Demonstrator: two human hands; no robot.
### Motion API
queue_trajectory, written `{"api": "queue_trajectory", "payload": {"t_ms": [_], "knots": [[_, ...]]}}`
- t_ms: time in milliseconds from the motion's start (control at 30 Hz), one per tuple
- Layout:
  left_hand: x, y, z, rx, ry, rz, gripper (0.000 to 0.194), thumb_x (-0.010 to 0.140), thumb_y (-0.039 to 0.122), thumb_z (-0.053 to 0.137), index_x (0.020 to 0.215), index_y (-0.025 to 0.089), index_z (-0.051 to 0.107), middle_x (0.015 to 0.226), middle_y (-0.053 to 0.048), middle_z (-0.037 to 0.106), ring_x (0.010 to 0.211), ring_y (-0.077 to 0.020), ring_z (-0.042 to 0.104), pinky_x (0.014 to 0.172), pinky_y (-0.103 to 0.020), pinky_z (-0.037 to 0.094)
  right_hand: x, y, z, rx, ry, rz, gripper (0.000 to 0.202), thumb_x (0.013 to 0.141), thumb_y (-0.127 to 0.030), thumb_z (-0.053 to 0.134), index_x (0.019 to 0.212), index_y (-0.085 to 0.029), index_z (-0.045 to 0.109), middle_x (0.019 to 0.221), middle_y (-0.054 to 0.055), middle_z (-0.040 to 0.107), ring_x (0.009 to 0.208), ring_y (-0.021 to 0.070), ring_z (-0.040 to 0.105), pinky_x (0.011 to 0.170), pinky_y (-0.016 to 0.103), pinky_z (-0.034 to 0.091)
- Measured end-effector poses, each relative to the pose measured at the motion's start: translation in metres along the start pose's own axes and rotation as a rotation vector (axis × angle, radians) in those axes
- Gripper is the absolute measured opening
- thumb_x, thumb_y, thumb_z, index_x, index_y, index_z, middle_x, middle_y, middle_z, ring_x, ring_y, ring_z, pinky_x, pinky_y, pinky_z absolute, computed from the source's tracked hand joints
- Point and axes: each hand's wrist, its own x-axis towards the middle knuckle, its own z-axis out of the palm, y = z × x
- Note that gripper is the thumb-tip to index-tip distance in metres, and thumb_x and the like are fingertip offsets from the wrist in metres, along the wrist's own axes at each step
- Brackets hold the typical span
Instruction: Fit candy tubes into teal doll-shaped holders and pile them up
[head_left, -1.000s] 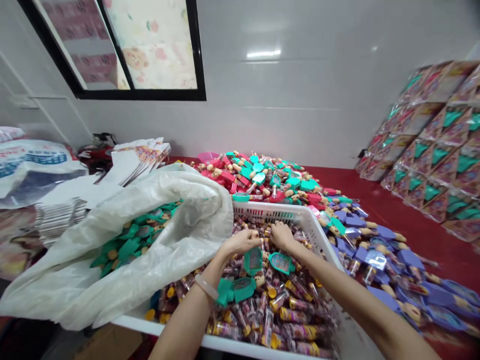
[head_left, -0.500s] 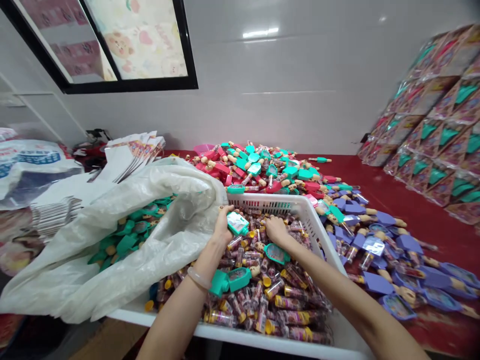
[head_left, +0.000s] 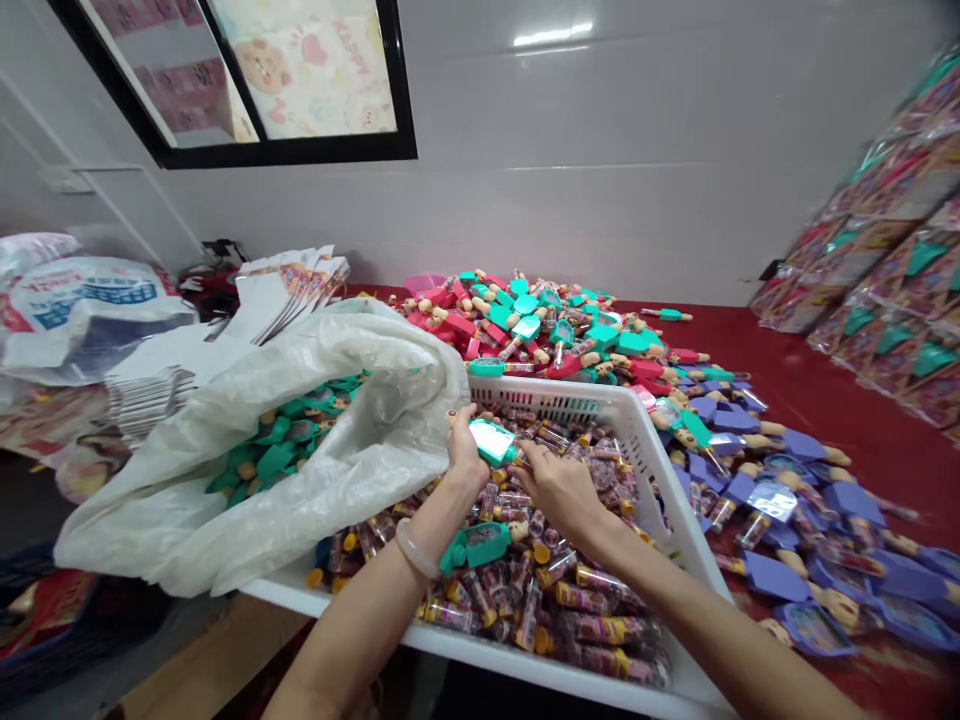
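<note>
Head view: I see the left hand (head_left: 466, 455) gripping a green piece (head_left: 491, 442) mid-frame, the right hand (head_left: 561, 488) at its end, grip unclear; joined pieces (head_left: 527, 328) seem heaped above, many tubes (head_left: 582, 599) lie loose below.

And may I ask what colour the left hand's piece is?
The piece is green, with glare whitening its face; head view shows best.

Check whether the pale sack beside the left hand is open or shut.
Open: the sack has a gaping mouth, with green pieces showing inside. Beside it, the left hand holds a similar green item.
</note>
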Motion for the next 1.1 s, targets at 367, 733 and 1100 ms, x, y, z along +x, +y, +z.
{"api": "queue_trajectory", "payload": {"t_ms": [367, 733, 1100], "knots": [[0.001, -0.007, 0.0, 0.029, 0.04, 0.021, 0.014, 0.071, 0.016, 0.059, 0.066, 0.018, 0.047, 0.053, 0.004, 0.055, 0.044, -0.0109, 0.054, 0.051, -0.023, 0.043, 0.001, 0.005, 0.002, -0.048, 0.034, -0.185, 0.032, 0.099, -0.03, 0.039, 0.094, -0.012, 0.064, 0.071, 0.01, 0.068, 0.065, 0.0199, 0.06, 0.064, 0.031, 0.031], [-0.009, -0.015, 0.001, 0.112, 0.0, -0.024, 0.012, 0.066, 0.019, 0.062, 0.068, 0.016, 0.051, 0.054, 0.003, 0.056, 0.046, -0.011, 0.054, 0.054, -0.024, 0.045, -0.014, -0.002, 0.006, -0.054, -0.044, -0.06, 0.029, 0.097, -0.03, 0.042, 0.098, -0.01, 0.063, 0.072, 0.011, 0.069, 0.063, 0.0196, 0.062, 0.056, 0.029, 0.028], [-0.003, -0.025, -0.004, 0.128, 0.037, 0.041, 0.016, 0.065, 0.021, 0.063, 0.065, 0.017, 0.046, 0.055, 0.004, 0.053, 0.046, -0.0091, 0.05, 0.05, -0.022, 0.042, -0.018, -0.004, 0.001, 0.05, -0.13, 0.081, 0.025, 0.093, -0.032, 0.048, 0.101, -0.013, 0.062, 0.079, 0.01, 0.071, 0.067, 0.0206, 0.066, 0.055, 0.028, 0.03]]}}
